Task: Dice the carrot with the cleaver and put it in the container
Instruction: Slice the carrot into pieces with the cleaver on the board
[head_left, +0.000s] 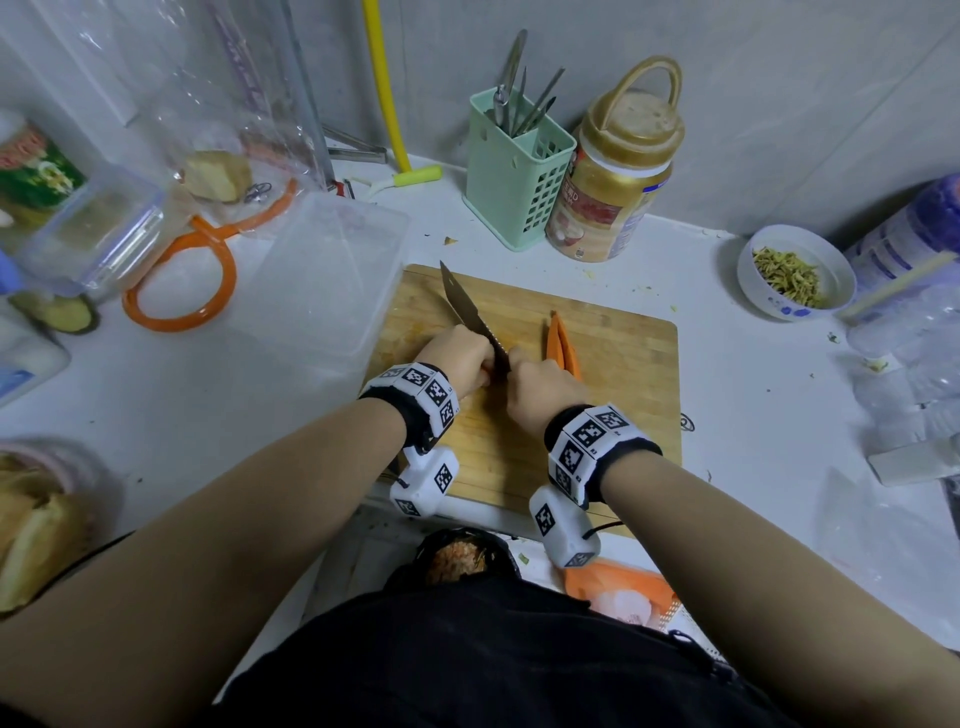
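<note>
A wooden cutting board (597, 415) lies in the middle of the white counter. My right hand (540, 395) grips the cleaver's handle. The dark blade of the cleaver (467, 312) points away to the upper left. My left hand (457, 364) sits curled against the blade's left side, fingers pressed down on a small carrot piece that is mostly hidden. Long orange carrot strips (561, 343) lie on the board just right of my right hand. A clear plastic container (322, 280) stands at the board's left edge.
A green utensil holder (514, 182) and a gold-lidded jar (613, 182) stand behind the board. A white bowl of chopped greens (795, 275) sits to the right, near plastic bottles. An orange ring (182, 280) and clear boxes are at the left.
</note>
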